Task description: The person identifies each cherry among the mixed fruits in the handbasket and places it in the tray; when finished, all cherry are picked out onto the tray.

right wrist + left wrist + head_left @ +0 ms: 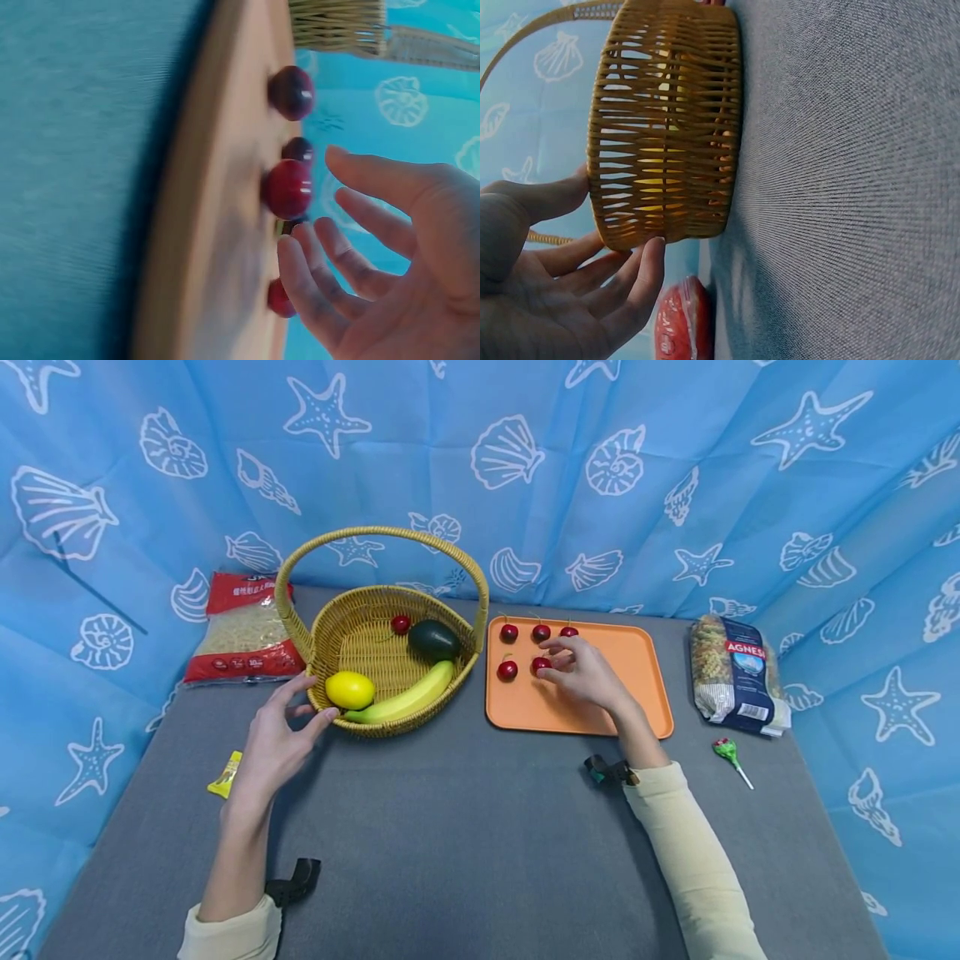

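Note:
My left hand (277,739) holds the near left side of the wicker basket (386,727), thumb on the rim and fingertips against the woven wall (667,142). Inside the basket lie a lemon (350,691), a banana (408,697), an avocado (434,641) and one cherry (401,624). Over the orange tray (630,681) my right hand (588,677) reaches, fingers spread and nothing between them. Nearest to it is a front cherry (288,189), with a small gap to the fingertips. Several other cherries (507,670) sit on the tray's left and back.
A red-and-clear pasta bag (243,631) stands left of the basket, and a small yellow packet (225,775) lies nearer. To the tray's right are an Agnesi pasta bag (738,677) and a green-wrapped lollipop (727,752). A blue shell-print curtain (420,452) hangs behind.

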Available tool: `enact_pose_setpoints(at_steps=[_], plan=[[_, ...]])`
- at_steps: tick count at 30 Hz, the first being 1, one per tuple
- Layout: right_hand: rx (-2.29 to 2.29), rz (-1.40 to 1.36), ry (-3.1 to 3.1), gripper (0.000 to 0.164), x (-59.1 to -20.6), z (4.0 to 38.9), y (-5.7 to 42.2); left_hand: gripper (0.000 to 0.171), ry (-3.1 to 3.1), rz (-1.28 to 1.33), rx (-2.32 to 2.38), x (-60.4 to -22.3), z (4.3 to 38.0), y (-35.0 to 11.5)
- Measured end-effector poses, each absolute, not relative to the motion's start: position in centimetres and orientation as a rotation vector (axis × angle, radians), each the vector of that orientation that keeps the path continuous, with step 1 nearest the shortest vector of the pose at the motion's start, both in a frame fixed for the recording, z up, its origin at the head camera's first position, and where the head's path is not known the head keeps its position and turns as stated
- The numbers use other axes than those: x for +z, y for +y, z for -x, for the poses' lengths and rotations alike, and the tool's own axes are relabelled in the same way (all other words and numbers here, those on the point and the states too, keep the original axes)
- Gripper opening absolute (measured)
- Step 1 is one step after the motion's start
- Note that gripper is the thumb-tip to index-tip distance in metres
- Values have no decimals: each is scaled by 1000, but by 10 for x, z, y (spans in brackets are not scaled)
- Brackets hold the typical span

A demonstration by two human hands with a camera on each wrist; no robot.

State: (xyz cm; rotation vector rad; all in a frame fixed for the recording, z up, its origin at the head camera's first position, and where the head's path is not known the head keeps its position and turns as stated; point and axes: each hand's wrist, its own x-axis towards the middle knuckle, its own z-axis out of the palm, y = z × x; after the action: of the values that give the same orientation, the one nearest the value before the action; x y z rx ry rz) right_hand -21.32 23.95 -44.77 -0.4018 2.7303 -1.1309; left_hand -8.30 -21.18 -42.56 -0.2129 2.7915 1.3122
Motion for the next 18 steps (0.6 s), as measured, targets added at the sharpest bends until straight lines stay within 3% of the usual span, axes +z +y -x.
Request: enact_pose_setpoints(at_steps=[9,18], plan=[[-1402,447,2747,41,-410,196,224,66,2798,203,1314,-425,83,-212],[-1722,723,2518,33,-374,172,182,68,2780,212,1312,-426,83,-212]])
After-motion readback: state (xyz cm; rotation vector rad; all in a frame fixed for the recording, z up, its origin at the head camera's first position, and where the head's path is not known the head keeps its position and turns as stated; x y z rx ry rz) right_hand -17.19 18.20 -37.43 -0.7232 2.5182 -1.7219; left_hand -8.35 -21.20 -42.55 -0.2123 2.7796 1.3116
